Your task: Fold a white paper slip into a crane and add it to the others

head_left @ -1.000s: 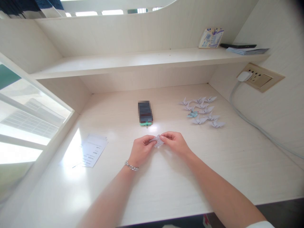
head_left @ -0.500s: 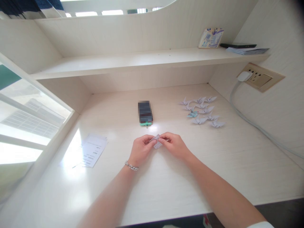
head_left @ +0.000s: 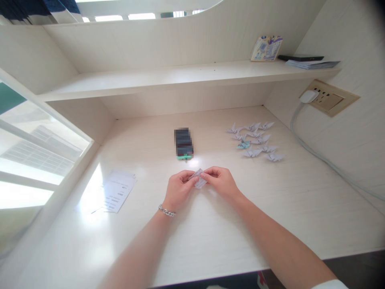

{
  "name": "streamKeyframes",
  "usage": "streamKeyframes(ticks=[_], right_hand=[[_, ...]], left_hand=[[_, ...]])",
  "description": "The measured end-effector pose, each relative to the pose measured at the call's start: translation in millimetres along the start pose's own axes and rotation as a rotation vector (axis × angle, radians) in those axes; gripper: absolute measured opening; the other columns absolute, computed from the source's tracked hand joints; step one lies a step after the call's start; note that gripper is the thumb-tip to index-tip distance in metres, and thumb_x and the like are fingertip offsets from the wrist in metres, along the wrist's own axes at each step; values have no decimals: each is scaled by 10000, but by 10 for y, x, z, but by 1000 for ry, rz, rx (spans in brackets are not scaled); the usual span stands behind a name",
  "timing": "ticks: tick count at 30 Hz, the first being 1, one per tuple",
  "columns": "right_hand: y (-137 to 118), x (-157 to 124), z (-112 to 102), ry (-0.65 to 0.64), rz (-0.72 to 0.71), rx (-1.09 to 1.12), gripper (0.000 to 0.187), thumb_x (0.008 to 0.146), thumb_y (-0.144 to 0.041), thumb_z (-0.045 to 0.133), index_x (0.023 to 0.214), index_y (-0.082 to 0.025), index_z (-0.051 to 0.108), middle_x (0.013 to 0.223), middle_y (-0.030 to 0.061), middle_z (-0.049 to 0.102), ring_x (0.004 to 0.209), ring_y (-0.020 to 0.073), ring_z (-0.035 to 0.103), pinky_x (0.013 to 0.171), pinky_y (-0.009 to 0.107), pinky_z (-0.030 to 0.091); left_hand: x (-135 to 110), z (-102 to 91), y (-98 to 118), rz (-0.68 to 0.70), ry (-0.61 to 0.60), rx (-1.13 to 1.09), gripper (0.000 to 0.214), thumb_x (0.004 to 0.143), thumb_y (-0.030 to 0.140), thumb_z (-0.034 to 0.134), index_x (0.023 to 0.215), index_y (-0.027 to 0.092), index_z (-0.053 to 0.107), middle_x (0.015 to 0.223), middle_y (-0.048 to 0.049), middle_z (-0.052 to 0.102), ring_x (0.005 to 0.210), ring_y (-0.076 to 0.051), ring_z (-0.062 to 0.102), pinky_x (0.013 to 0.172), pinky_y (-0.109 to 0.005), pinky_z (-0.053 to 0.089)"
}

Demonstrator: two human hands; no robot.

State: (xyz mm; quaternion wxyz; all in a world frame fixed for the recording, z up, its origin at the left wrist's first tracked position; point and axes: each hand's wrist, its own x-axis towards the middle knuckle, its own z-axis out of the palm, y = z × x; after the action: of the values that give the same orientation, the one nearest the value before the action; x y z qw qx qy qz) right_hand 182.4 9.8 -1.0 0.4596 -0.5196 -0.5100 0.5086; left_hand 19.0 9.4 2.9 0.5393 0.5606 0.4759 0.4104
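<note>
Between my two hands is a small folded piece of paper (head_left: 199, 183), white with faint printing. My left hand (head_left: 179, 188) pinches its left side between thumb and fingers; a chain bracelet (head_left: 167, 210) circles that wrist. On the other side, my right hand (head_left: 221, 182) is closed on the paper's right edge, thumb toward the middle. Fingers cover parts of the folds. Beyond the hands lies a phone (head_left: 184, 142) with a blurred-out screen and a green lower edge. Several folded paper cranes (head_left: 255, 140) stand to the right, one of them a blue crane (head_left: 243, 144).
Flat printed paper sheets (head_left: 117, 192) lie at the left of the desk (head_left: 192, 241). Above the back runs a shelf (head_left: 168, 78) with a small packet (head_left: 266, 48) and papers (head_left: 313, 64). A white cable (head_left: 325, 160) hangs from the wall socket (head_left: 331, 98) along the right.
The fingers of my right hand have shifted slightly on the folded paper, and a little more of the paper shows between the thumbs. Both arms stay almost where they were.
</note>
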Motion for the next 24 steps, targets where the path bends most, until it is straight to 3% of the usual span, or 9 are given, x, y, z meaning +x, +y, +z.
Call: streamKeyframes(ticks=[10,24], right_hand=[[69,-9,35,60,19,106,273,661,-407,691,726,-143,657,705,54,666,653,173,600,606,286,465],[52,-3,64,109,5,177,221,645,-346,722,715,-151,645,704,44,659,657,163,598,611,277,472]], left_hand=[[7,12,12,-18,11,-85,251,719,331,652,877,137,661,834,-78,693,766,-200,649,688,-319,539],[10,18,0,-14,17,-99,253,711,329,661,870,132,658,819,-79,685,729,-182,639,673,-308,535]])
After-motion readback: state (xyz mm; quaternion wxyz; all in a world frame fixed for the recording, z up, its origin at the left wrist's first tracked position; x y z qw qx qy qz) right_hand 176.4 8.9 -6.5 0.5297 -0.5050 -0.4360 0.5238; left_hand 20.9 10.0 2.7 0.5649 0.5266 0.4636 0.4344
